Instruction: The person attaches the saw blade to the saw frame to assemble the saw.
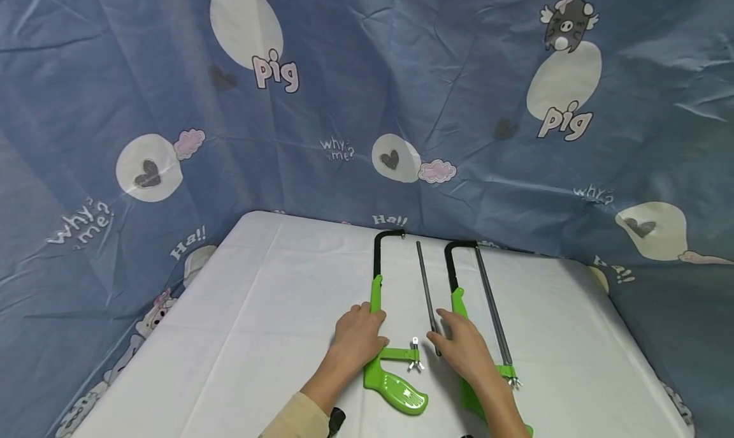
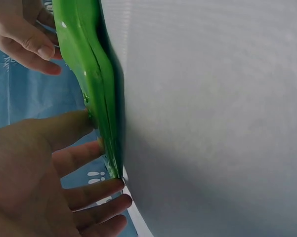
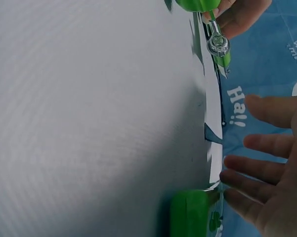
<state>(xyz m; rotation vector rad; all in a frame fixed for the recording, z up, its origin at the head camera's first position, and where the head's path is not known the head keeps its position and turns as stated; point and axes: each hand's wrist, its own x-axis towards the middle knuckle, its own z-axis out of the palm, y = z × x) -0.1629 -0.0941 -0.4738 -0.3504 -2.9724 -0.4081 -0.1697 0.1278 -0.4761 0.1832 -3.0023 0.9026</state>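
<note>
A blue printed curtain (image 1: 321, 113) rises behind the white worktop (image 1: 275, 310), on which two saws lie side by side. The right saw (image 1: 458, 303) looks complete: its fitted blade (image 1: 492, 304) spans the frame from end to end. The left saw (image 1: 372, 374) has no blade, so by my reading one saw is done and the other is left to do. Both have a glossy green body and handle with a black front bow; the forearm hides part of the right one.

The left hand (image 1: 357, 333) lies across the left saw's green body, its grip spread, fingers mostly straight and touching it. The right hand (image 1: 461, 345) also has its grip spread and pinches nothing; whether it touches the blade beneath, I cannot tell. That loose blade (image 1: 426, 285), a thin, straight grey strip, lies between the two saws. Smallest are the silvery wing nuts, one on the left saw's lower arm (image 1: 415, 365), one at the right saw's lower end (image 1: 514, 382).
</note>
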